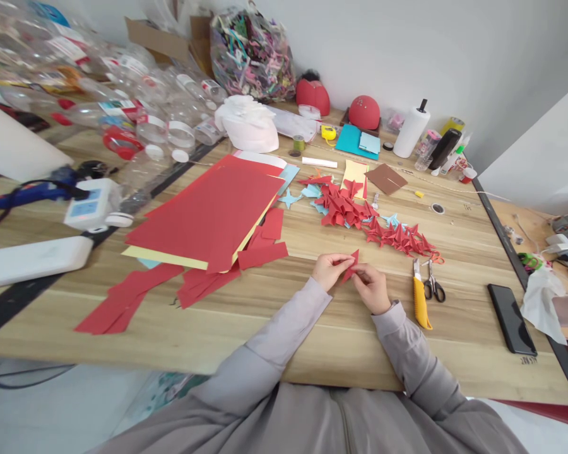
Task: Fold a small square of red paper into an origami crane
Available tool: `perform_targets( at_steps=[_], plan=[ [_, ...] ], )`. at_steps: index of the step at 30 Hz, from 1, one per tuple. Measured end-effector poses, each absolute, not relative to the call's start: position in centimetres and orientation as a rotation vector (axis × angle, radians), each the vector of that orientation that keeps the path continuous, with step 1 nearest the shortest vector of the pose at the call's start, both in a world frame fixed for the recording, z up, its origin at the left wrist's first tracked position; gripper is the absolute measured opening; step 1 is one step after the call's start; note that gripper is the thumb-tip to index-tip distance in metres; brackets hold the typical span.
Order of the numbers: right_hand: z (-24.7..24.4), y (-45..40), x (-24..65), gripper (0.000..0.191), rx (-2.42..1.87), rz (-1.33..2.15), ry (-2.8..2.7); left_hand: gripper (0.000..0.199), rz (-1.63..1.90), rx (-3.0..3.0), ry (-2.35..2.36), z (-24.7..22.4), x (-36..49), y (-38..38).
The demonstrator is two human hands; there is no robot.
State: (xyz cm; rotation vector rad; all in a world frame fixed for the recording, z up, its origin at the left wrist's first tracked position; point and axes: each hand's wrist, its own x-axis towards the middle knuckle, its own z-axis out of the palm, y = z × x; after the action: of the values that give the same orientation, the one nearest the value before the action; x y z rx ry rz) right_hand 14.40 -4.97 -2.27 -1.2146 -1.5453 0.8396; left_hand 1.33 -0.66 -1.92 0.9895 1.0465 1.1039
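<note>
A small folded piece of red paper [349,269] is pinched between both hands just above the wooden table. My left hand [330,270] grips its left side with thumb and fingertips. From the right, my right hand [372,287] pinches the lower right part, and its fingers hide some of the folds. Beyond the hands lies a heap of folded red paper stars [343,205], with a row of more red stars [400,237] to its right. A light blue paper star [289,198] rests left of the heap.
Red paper sheets [203,202] and cut red strips [123,299] lie to the left. A yellow utility knife [421,296], scissors [434,285] and a black phone [511,320] are on the right. Plastic bottles [156,129] crowd the back left.
</note>
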Motion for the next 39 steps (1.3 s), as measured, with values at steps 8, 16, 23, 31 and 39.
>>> perform_targets(
  at_steps=[8,16,23,31,39],
  plan=[
    [-1.6,-5.3,14.7,0.013,-1.218,0.525,-1.638,0.029,1.138,0.922,0.939,-1.4,1.0,-0.8],
    [-1.1,-5.5,14.8,0.012,-1.234,0.479,-1.622,0.022,1.131,1.069,1.001,-0.8,0.8,-1.0],
    [-1.6,-5.0,14.9,0.009,-1.171,0.662,-1.426,0.066,1.121,0.978,0.909,0.1,0.8,-1.2],
    [-2.0,-4.3,15.1,0.007,-1.12,0.847,-1.217,0.029,1.096,0.716,0.849,-1.1,1.7,-1.1],
    [-2.4,-4.4,15.0,0.023,-1.188,0.889,-1.131,0.032,1.048,0.629,0.828,-0.7,1.8,-1.3]
  ],
)
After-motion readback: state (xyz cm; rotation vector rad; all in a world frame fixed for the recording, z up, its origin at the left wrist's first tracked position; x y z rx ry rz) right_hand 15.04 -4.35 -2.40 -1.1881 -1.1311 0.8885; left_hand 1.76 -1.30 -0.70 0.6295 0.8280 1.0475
